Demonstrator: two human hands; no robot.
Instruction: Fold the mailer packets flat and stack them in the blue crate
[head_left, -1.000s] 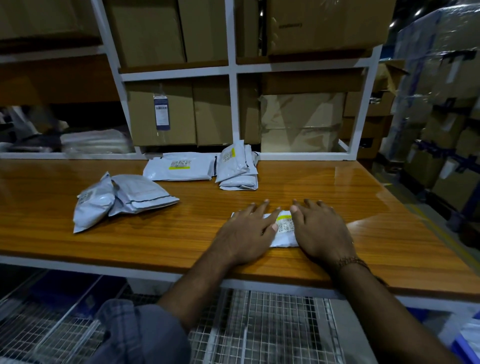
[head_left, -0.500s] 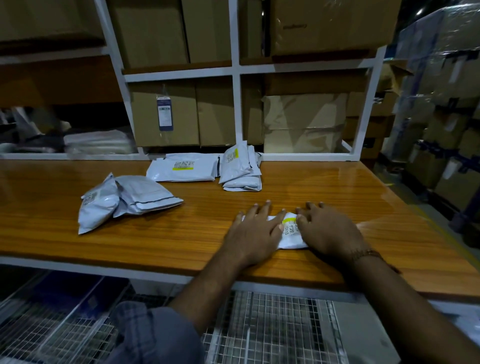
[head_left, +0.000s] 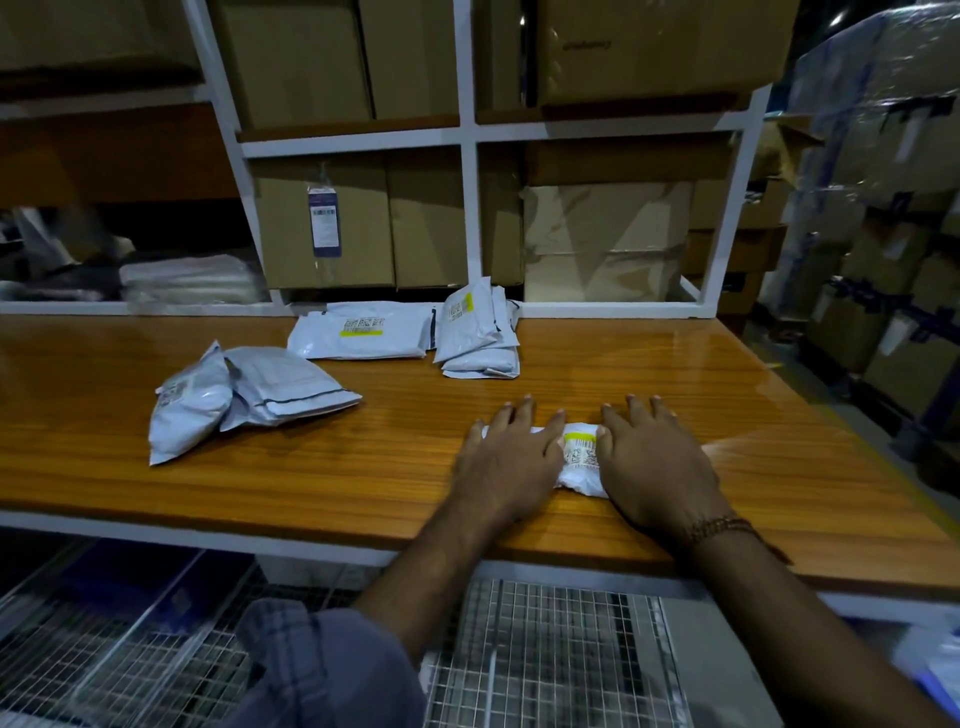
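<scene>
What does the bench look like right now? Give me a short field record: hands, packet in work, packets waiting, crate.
left hand: left hand flat on the packet, fingers straight
right hand: right hand flat on the packet's other end
packet in work: white mailer pressed on the wooden bench, label up
waiting, left: two grey mailers, overlapping
waiting, back: flat mailer and a small pile by the shelf frame
blue crate: not clearly in view

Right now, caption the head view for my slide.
Both hands, left and right, press a mailer flat on the table.
</scene>
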